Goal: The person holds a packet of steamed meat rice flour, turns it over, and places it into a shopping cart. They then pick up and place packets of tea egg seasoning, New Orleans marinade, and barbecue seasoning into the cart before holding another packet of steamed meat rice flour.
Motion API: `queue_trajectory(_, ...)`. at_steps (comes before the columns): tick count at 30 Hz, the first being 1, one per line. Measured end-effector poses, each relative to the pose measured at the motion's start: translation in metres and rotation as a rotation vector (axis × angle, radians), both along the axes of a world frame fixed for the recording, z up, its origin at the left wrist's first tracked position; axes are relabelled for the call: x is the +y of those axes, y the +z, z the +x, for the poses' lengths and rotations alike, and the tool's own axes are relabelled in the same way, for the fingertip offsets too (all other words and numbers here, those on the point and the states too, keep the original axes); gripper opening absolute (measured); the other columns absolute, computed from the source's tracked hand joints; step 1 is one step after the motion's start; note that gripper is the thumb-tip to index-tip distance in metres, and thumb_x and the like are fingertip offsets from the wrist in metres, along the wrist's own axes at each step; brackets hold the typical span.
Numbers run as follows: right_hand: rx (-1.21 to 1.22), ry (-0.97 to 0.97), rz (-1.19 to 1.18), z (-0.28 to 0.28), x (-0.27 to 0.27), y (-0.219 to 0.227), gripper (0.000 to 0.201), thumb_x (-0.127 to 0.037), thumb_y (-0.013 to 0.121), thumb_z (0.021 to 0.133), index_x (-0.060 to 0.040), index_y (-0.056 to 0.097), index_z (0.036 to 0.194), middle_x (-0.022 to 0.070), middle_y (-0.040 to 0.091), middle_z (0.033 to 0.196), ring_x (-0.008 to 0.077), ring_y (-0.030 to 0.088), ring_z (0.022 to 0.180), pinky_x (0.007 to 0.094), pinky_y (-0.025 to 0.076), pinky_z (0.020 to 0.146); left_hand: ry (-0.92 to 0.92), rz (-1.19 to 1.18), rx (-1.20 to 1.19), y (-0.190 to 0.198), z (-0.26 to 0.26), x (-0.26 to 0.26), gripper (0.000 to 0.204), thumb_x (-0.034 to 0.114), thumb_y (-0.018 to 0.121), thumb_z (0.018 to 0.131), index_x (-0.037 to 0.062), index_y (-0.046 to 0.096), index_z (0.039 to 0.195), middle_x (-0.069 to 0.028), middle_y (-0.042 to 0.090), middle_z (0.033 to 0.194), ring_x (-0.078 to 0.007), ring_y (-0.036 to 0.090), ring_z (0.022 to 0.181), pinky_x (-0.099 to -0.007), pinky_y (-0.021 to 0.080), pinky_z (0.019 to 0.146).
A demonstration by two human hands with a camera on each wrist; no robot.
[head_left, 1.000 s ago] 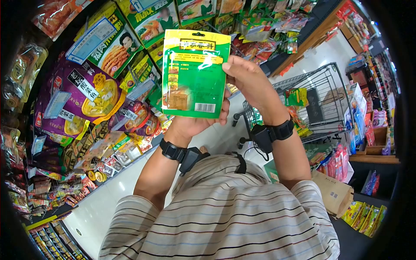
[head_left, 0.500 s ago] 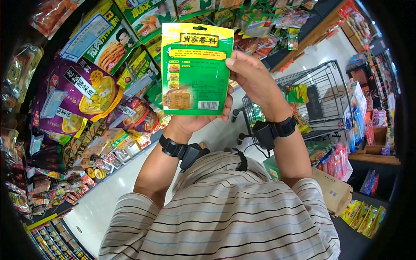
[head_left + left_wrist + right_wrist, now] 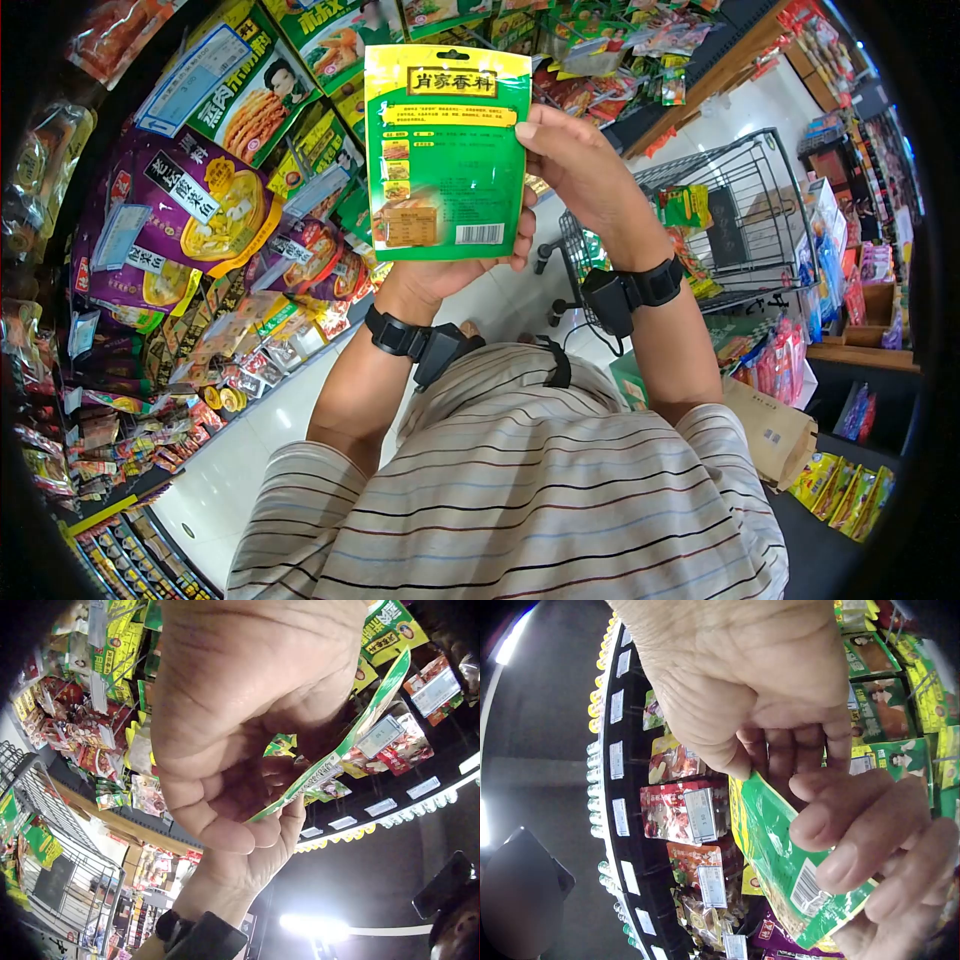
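- Left hand (image 3: 450,275) cupped under the bottom edge of a green seasoning packet (image 3: 447,150), fingers curled up round its lower right corner, thumb hidden behind the packet.
- Right hand (image 3: 580,170) pinching the packet's right edge at about 3 o'clock, thumb on the printed back, fingers tucked behind.
- Packet held upright at 12 o'clock of the head view, back side to the camera: yellow band across the top, barcode at its 5 o'clock corner.
- Seen edge-on from the left wrist (image 3: 330,769), pressed between both hands; seen from the right wrist (image 3: 795,862) with fingertips (image 3: 832,817) lying over the barcode end.
- Black wrist straps on both forearms, striped shirt (image 3: 520,500) filling the 6 o'clock part of the head view.
- Hanging display of snack bags (image 3: 200,200) from 8 to 12 o'clock, close behind the packet: purple bags, green bags, price tags clipped among them.
- Wire shopping trolley (image 3: 740,210) at 3 o'clock, just beyond the right forearm, a few green and red packs inside.
- Pale tiled floor (image 3: 250,440) running from 7 o'clock up to 2 o'clock between the racks.
- Brown paper bag (image 3: 775,440) at 4 o'clock beside the right elbow; more shelves of goods (image 3: 860,250) along the 3 o'clock edge.
- Row of shelf price labels (image 3: 622,817) on a dark curved rail at 9 o'clock of the right wrist view.
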State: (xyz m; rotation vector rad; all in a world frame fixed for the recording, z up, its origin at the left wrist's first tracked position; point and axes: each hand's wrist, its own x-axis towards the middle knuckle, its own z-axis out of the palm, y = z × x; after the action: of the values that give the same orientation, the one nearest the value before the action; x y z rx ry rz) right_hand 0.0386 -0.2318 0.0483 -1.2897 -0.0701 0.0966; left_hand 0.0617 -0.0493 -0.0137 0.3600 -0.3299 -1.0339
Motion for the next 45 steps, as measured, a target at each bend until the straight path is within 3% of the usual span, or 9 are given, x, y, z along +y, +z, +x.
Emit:
queue_trajectory(7, 0.007, 0.07, 0.002, 0.0, 0.001, -0.002, 0.026, -0.026, 0.056, 0.098, -0.0045, 0.062, 0.111, -0.001, 0.063, 0.094, 0.008, 0.057, 0.085, 0.0264, 0.045, 0.081, 0.015, 0.02, -0.006, 0.0, -0.002, 0.006, 0.055, 0.045, 0.053, 0.096, -0.0035, 0.058, 0.121, -0.0164, 0.067, 0.098, -0.0277, 0.068, 0.084, -0.0389, 0.056, 0.07)
queue_trajectory(10, -0.007, 0.001, 0.005, -0.001, 0.009, 0.001, 0.022, -0.026, 0.058, 0.099, -0.0047, 0.063, 0.1, 0.0012, 0.064, 0.084, 0.0116, 0.056, 0.072, 0.0282, 0.046, 0.067, 0.021, 0.016, -0.016, 0.001, -0.003, 0.007, 0.056, 0.046, 0.054, 0.096, -0.0035, 0.058, 0.121, -0.0165, 0.068, 0.098, -0.0278, 0.068, 0.083, -0.039, 0.056, 0.07)
queue_trajectory(16, -0.047, -0.011, -0.06, 0.012, 0.006, -0.019, 0.02, -0.026, 0.06, 0.098, -0.0064, 0.063, 0.096, -0.0006, 0.064, 0.082, 0.0094, 0.058, 0.069, 0.026, 0.046, 0.067, 0.014, -0.027, -0.014, 0.004, 0.001, 0.012, 0.057, 0.051, 0.056, 0.094, -0.0012, 0.059, 0.117, -0.0087, 0.06, 0.084, -0.0198, 0.059, 0.068, -0.0352, 0.052, 0.063)
queue_trajectory(19, -0.01, 0.144, 0.046, 0.016, 0.008, -0.003, 0.02, -0.025, 0.06, 0.099, -0.0059, 0.063, 0.099, 0.0, 0.065, 0.086, 0.0092, 0.061, 0.078, 0.025, 0.047, 0.072, 0.02, 0.007, -0.049, 0.008, 0.008, 0.014, 0.051, 0.052, 0.056, 0.097, 0.0025, 0.059, 0.109, -0.0025, 0.05, 0.075, -0.0137, 0.05, 0.061, -0.032, 0.047, 0.057)
queue_trajectory(23, -0.012, 0.111, 0.024, 0.035, 0.002, 0.003, 0.025, -0.024, 0.059, 0.1, -0.0049, 0.062, 0.117, 0.003, 0.068, 0.107, 0.0132, 0.066, 0.095, 0.0292, 0.052, 0.085, 0.152, 0.19, -0.122, 0.02, 0.018, 0.02, 0.041, 0.048, 0.055, 0.1, 0.0072, 0.056, 0.099, 0.0028, 0.04, 0.07, -0.0091, 0.044, 0.058, -0.0291, 0.043, 0.054)
queue_trajectory(27, -0.084, -0.035, 0.042, 0.059, -0.02, 0.026, 0.028, -0.025, 0.058, 0.1, -0.0025, 0.059, 0.117, 0.0074, 0.069, 0.105, 0.0177, 0.069, 0.095, 0.033, 0.055, 0.087, 0.527, 0.312, -0.085, 0.051, 0.024, 0.019, 0.038, 0.031, 0.055, 0.103, 0.0002, 0.059, 0.125, -0.0075, 0.069, 0.106, -0.0176, 0.068, 0.089, -0.0318, 0.056, 0.079)
queue_trajectory(28, -0.103, -0.083, 0.041, 0.063, -0.024, 0.041, 0.029, -0.025, 0.058, 0.1, -0.0023, 0.058, 0.119, 0.0083, 0.068, 0.107, 0.0187, 0.069, 0.095, 0.0337, 0.055, 0.086, 0.46, 0.235, -0.164, 0.043, 0.034, 0.028, 0.042, 0.031, 0.055, 0.103, -0.0016, 0.057, 0.13, -0.0126, 0.066, 0.125, -0.0204, 0.067, 0.109, -0.0334, 0.054, 0.096)
queue_trajectory(37, -0.196, -0.118, 0.122, 0.113, -0.054, 0.075, 0.029, -0.025, 0.064, 0.097, -0.0052, 0.055, 0.116, 0.0142, 0.064, 0.119, 0.0206, 0.067, 0.097, 0.0364, 0.055, 0.084, 0.792, 0.537, -0.509, 0.053, 0.056, 0.026, 0.02, 0.019, 0.058, 0.102, 0.003, 0.055, 0.114, -0.0038, 0.066, 0.11, -0.0065, 0.061, 0.098, -0.0249, 0.051, 0.087)
queue_trajectory(45, -0.155, -0.156, -0.163, 0.123, -0.048, 0.069, 0.028, -0.024, 0.063, 0.096, -0.0045, 0.055, 0.116, 0.0073, 0.062, 0.112, 0.0165, 0.061, 0.103, 0.0358, 0.051, 0.09, 0.981, 0.665, -0.649, 0.05, 0.097, -0.005, 0.022, 0.018, 0.056, 0.101, 0.0013, 0.053, 0.115, -0.006, 0.066, 0.096, -0.0069, 0.06, 0.078, -0.0251, 0.051, 0.068)
